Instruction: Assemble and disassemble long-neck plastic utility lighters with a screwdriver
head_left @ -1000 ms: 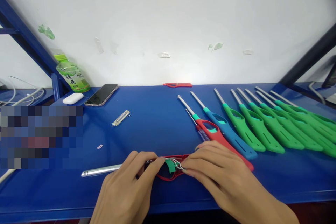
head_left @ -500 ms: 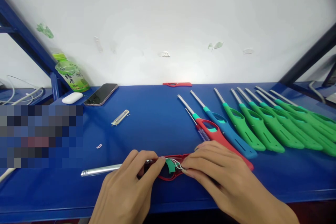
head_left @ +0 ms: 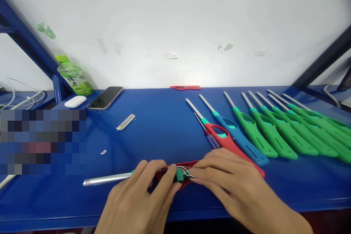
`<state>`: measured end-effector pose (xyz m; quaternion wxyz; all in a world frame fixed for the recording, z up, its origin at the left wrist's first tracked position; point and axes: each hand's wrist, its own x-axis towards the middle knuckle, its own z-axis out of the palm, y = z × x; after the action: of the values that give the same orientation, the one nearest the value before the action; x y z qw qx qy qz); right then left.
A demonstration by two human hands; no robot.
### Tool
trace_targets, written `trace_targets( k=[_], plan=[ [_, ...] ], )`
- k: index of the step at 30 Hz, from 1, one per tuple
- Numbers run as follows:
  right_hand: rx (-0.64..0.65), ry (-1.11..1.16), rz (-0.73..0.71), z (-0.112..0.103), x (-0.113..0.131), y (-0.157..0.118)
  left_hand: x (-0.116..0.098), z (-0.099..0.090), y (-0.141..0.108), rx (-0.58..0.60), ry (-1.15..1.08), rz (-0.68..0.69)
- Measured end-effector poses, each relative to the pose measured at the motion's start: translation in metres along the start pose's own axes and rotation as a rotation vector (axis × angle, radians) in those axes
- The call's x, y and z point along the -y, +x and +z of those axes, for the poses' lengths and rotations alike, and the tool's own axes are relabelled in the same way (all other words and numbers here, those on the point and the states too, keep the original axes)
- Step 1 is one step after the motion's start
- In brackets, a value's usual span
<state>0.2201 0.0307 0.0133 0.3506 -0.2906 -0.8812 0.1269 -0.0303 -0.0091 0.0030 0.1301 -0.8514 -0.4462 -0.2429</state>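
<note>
An opened red lighter casing (head_left: 186, 163) lies near the table's front edge, its metal tube (head_left: 106, 179) pointing left. A green trigger (head_left: 179, 174) and white wires (head_left: 186, 170) show inside it. My left hand (head_left: 145, 190) is closed on the casing's left part, with fingertips beside the trigger. My right hand (head_left: 230, 179) is closed over the casing's right part, fingertips at the wires. Both hands hide much of the casing. A screwdriver (head_left: 211, 139) lies behind my right hand, beside a complete red lighter (head_left: 233, 145).
A blue lighter (head_left: 244, 145) and several green lighters (head_left: 279, 131) lie at the right of the blue table (head_left: 153, 124). A red shell (head_left: 186, 87) rests by the wall. Phone (head_left: 106, 98), white case (head_left: 75, 101), bottle (head_left: 75, 76) and small clear part (head_left: 125, 122) are at left.
My left fingers have shifted right and now reach the green trigger, covering more of the casing. The metal tube has moved slightly left. My right hand has barely moved.
</note>
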Motion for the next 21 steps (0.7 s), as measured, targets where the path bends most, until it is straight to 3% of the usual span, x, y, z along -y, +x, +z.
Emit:
trace_targets(
  k=[11, 21],
  plan=[
    [0.067, -0.042, -0.009, -0.0007, -0.0013, -0.0025, 0.0003, 0.0052, -0.0029, 0.024, -0.045, -0.010],
    [0.029, -0.035, 0.013, -0.0005, 0.0065, 0.0017, 0.0020, 0.0032, -0.0012, 0.048, -0.046, 0.008]
  ],
)
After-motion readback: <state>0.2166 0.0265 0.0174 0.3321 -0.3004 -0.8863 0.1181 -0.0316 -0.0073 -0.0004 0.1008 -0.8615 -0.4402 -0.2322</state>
